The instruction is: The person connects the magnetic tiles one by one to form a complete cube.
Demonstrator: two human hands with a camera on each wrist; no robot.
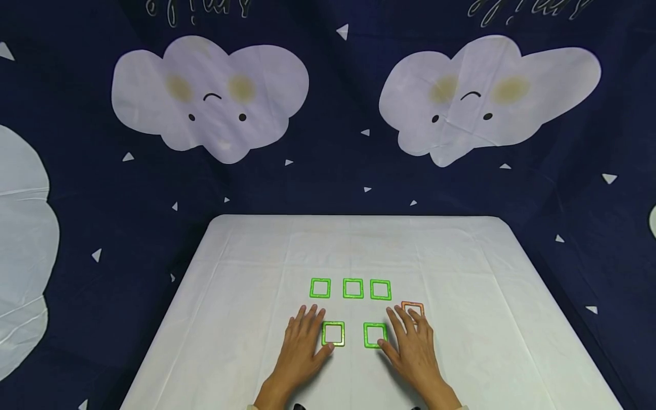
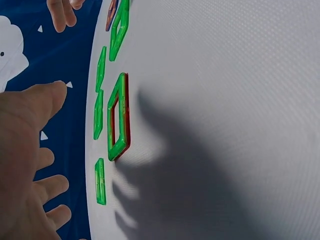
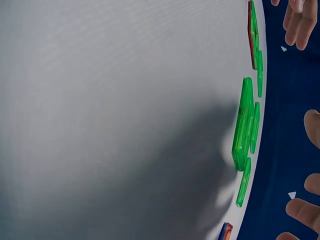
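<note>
My left hand (image 1: 302,347) is held with fingers spread over the table, its thumb beside a green square frame (image 1: 333,344). A red square frame (image 2: 128,115) lies directly under that green one in the left wrist view. My right hand (image 1: 414,350) has its fingers spread too, with its thumb in front of the edge of another green square frame (image 1: 375,345). Its fingers partly cover an orange square frame (image 1: 412,303), which shows a blue layer beneath in the right wrist view. Neither hand grips anything; shadows fall beneath both.
Farther back, a row holds a left green frame (image 1: 320,279), a middle green frame (image 1: 353,279) and a right green frame (image 1: 381,281). They lie on a white-covered table (image 1: 246,273). Behind it hangs a dark blue cloth (image 1: 338,102) with cloud faces.
</note>
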